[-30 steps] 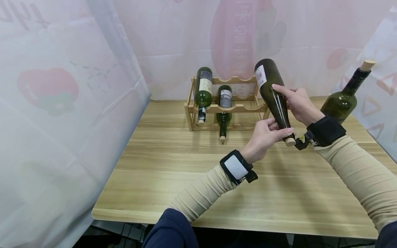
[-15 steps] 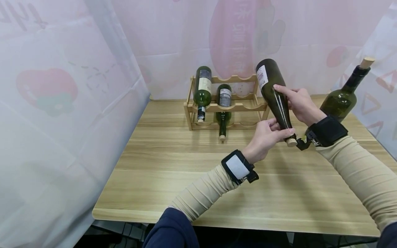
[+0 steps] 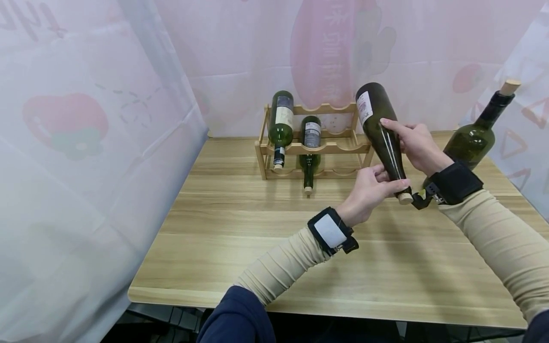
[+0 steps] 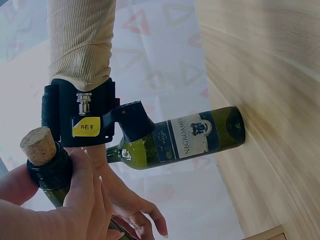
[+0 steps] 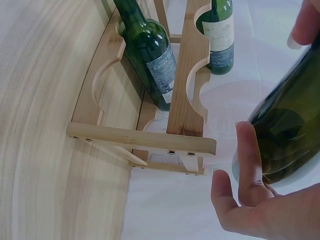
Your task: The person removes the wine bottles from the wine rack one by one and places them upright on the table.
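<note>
A dark green wine bottle (image 3: 379,128) is held tilted in the air, its corked neck low and toward the person, its base up and away. My left hand (image 3: 364,193) pinches the neck just behind the cork (image 4: 39,146). Around the bottle's body my right hand (image 3: 413,143) grips, thumb on top; in the right wrist view its fingers (image 5: 250,162) lie along the underside. Left of the held bottle stands a wooden wine rack (image 3: 330,150). One bottle (image 3: 281,121) lies in its upper tier at the left, another bottle (image 3: 310,138) in the lower tier, both necks forward.
Behind the right wrist a corked, labelled green bottle (image 4: 187,137) stands upright on the wooden table (image 3: 240,247). White printed sheets (image 3: 240,66) hang behind the table and at both sides. The table's front edge is near the person's body.
Both hands and the held bottle have shifted very slightly right and down in the head view. The grip and the rack's bottles look the same.
</note>
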Demonstrator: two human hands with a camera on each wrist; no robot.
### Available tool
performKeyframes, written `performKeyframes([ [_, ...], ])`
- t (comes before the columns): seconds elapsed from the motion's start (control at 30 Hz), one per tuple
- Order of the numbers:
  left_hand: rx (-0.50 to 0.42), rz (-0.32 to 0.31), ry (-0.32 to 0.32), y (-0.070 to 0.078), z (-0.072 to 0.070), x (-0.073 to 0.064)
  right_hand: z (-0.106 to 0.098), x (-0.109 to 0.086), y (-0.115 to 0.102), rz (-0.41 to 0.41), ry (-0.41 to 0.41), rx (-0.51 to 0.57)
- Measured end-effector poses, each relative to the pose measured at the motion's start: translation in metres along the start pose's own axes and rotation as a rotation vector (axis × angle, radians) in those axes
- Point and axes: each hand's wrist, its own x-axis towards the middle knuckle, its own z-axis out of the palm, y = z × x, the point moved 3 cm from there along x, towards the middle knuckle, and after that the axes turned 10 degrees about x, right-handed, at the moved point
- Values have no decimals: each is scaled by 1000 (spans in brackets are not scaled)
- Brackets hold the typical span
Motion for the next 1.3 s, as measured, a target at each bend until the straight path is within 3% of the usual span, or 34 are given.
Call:
performKeyframes([
  [0.87, -18, 0, -10, -6, 4, 0, -4, -1, 4, -14, 41, 6],
  [1.3, 6, -1, -8, -7, 6, 0, -5, -1, 6, -26, 22, 5],
])
